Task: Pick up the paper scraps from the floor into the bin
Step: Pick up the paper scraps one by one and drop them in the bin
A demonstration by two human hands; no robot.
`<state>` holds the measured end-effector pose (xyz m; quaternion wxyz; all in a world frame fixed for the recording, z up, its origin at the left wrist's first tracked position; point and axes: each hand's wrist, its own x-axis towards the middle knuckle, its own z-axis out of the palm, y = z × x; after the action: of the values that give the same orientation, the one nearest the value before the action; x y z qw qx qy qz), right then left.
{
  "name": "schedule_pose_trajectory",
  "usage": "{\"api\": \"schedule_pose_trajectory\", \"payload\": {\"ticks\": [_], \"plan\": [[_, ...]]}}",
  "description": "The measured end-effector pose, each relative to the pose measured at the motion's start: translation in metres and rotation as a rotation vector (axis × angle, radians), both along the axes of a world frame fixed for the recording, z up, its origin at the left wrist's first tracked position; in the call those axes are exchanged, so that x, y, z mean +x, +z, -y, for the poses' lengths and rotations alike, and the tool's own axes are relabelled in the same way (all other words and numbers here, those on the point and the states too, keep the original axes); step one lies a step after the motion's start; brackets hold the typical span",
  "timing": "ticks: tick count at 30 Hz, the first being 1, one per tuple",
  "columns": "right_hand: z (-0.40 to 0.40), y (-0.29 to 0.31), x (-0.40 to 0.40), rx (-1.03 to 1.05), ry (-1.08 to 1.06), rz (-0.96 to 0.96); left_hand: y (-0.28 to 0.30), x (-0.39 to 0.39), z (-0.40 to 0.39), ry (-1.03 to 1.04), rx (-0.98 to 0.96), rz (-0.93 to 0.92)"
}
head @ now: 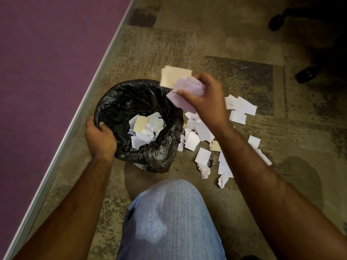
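knee (169,218) low; right hand (204,98) grips paper scraps (185,92) beside bin (120,102).

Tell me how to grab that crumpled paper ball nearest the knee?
Pinch the paper ball across its crumpled middle, coming straight down from above. It lies alone on the carpet with raised folds, so fingers can close around it without scooping flat scraps.

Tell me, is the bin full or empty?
Partly filled: paper scraps lie at the bottom of the bin, well below the black liner's rim.
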<state>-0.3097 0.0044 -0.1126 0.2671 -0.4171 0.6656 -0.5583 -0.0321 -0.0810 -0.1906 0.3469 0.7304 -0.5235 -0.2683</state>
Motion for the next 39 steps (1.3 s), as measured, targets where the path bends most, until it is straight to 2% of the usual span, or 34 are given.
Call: {"api": "schedule_pose_trajectory", "payload": {"ticks": [6,8,12,17,22,27,31,36,39], "plan": [[0.021,-0.004,0.05,0.122,0.38,-0.302,-0.002,0.001,0.001,-0.011,0.003,-0.018],[0.022,-0.009,0.049,0.096,0.431,-0.36,-0.004,0.002,0.001,-0.013,0.002,-0.022],[0.014,-0.026,0.025,0.031,0.308,-0.435,-0.005,0.002,0.002,-0.006,-0.004,-0.007],[-0.007,-0.07,-0.018,0.096,0.067,-0.338,-0.002,0.001,0.001,-0.003,-0.01,-0.006],[-0.024,-0.131,-0.047,0.351,-0.005,-0.365,-0.003,0.001,0.001,-0.002,-0.004,0.005],[-0.028,-0.172,-0.056,0.609,0.181,-0.483,-0.003,0.001,0.001,0.003,0.001,0.012],[-0.015,-0.182,-0.051,0.743,0.325,-0.76,-0.002,0.001,0.001,0.0,-0.005,0.007],[-0.01,-0.19,-0.022,0.919,0.54,-0.698,-0.004,0.002,0.002,-0.001,-0.018,0.017],[-0.02,-0.201,0.002,0.984,0.658,-0.795,-0.004,0.002,0.002,0.005,-0.026,0.016]]}}
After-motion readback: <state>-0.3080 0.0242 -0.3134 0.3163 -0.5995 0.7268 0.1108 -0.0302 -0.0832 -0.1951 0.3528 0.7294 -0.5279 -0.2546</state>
